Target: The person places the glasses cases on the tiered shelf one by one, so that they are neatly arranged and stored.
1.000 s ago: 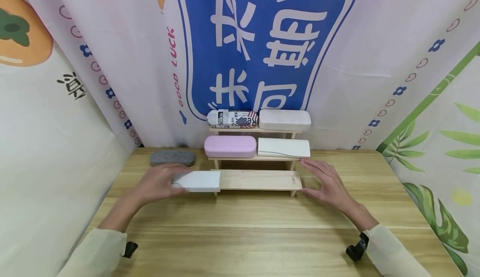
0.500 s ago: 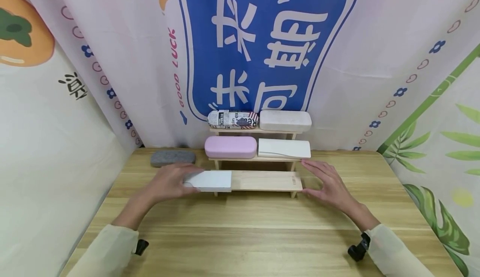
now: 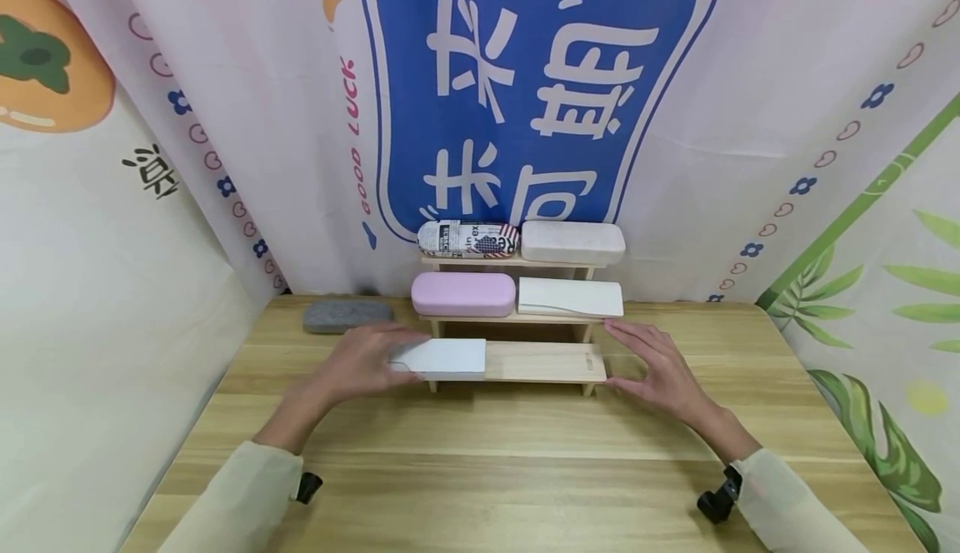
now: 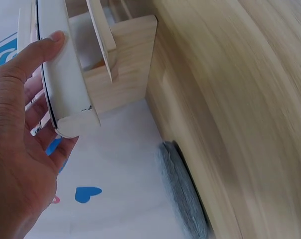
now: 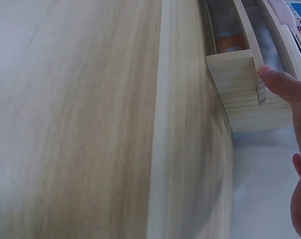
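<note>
My left hand (image 3: 367, 363) grips a white glasses case (image 3: 448, 357) by its left end, thumb along the front and fingers behind. The left wrist view shows the thumb pressed on the case (image 4: 66, 79). The case lies over the left half of the lowest step of a three-step wooden rack (image 3: 543, 363); whether it touches the step cannot be made out. My right hand (image 3: 654, 371) is at the rack's right end, fingers spread. Its thumb touches the end of a step (image 5: 260, 82) in the right wrist view.
A pink glasses case (image 3: 463, 295) and a white flap case (image 3: 570, 296) fill the middle step. On the top step sit a newsprint-patterned case (image 3: 468, 239) and an off-white case (image 3: 573, 241). A grey felt case (image 3: 348, 316) lies on the table (image 3: 480, 470), left of the rack.
My left hand has moved right with the white glasses case, which now covers more of the lowest step. The right hand has stayed at the rack's end.
</note>
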Demonstrator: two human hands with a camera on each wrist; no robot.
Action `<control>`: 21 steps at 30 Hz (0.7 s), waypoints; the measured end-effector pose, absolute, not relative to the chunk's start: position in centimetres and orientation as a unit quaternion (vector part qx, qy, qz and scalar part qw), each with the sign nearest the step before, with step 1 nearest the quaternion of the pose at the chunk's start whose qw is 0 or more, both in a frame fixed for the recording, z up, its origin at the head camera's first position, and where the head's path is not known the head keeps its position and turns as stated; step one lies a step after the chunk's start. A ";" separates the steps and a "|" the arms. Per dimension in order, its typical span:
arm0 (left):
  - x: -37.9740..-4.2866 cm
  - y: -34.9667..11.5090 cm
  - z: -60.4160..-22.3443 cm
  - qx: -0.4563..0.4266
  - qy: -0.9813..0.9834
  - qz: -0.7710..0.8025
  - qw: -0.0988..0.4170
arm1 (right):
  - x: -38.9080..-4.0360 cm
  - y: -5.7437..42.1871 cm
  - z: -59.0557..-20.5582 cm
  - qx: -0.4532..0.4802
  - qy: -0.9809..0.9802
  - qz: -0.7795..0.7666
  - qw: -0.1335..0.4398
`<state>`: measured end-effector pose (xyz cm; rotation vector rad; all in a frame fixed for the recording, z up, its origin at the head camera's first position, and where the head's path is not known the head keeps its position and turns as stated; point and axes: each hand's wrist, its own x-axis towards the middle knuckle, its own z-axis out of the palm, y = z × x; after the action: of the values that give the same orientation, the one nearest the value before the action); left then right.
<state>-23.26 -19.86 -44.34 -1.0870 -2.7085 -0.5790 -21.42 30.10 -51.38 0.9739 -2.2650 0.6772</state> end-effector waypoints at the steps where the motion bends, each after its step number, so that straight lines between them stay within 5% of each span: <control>1: -23.3 -19.6 -44.3 -0.367 -0.906 -0.194 0.084 | -21.4 30.1 -51.4 0.363 -0.849 0.254 0.288; 21: -23.6 -15.5 -44.8 -0.384 -0.894 -0.210 0.092 | -21.3 30.2 -51.4 0.353 -0.857 0.261 0.270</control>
<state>-23.62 -15.49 -44.84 -1.1419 -2.6556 -0.6246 -21.31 30.17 -51.39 0.9503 -2.3108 0.7026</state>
